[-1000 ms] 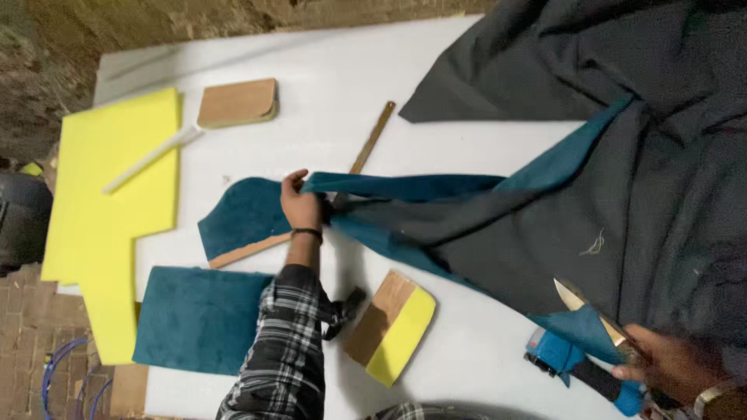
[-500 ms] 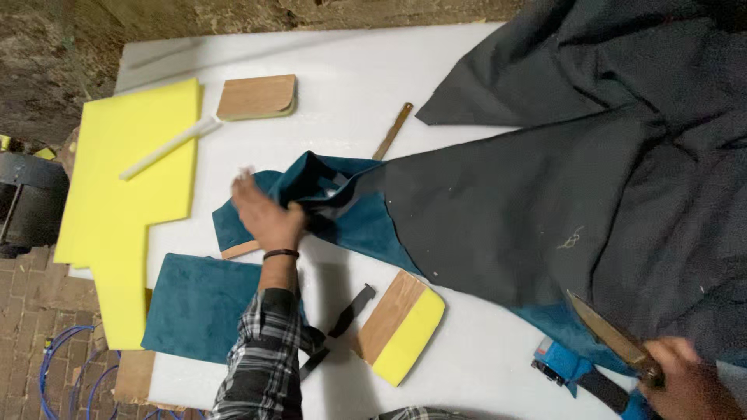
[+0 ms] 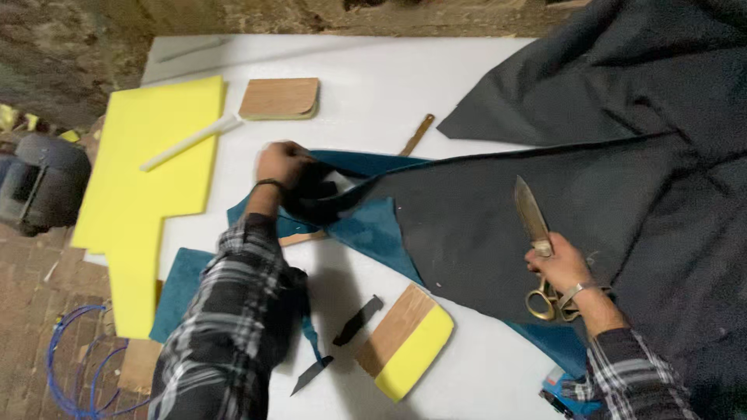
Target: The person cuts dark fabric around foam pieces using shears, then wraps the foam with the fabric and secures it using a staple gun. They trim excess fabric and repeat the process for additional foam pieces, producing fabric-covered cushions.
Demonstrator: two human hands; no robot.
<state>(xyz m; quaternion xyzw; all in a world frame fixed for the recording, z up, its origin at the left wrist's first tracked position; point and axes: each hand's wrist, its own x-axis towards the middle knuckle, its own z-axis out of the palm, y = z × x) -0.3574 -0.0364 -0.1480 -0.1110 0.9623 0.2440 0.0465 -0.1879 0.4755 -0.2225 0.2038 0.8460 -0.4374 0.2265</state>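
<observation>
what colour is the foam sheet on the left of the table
Bright yellow; the foam sheet shows best in the head view, with a white strip lying on it.

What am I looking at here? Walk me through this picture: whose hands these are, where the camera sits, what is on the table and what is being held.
There is no machine here. A camera worn on a person's head looks down at their own two bare hands, both in plaid sleeves.

The left hand has its grip on a bunched fold of the fabric, which is dark grey on one face and teal on the other and covers the right side of the white table.

The right hand holds brass-coloured scissors, blades shut, pointing away over the fabric.

Also on the table: a large yellow foam sheet with a pale stick on it, a small wooden block, a block of wood and yellow foam, a thin wooden strip, dark scraps, and a separate teal piece.
</observation>
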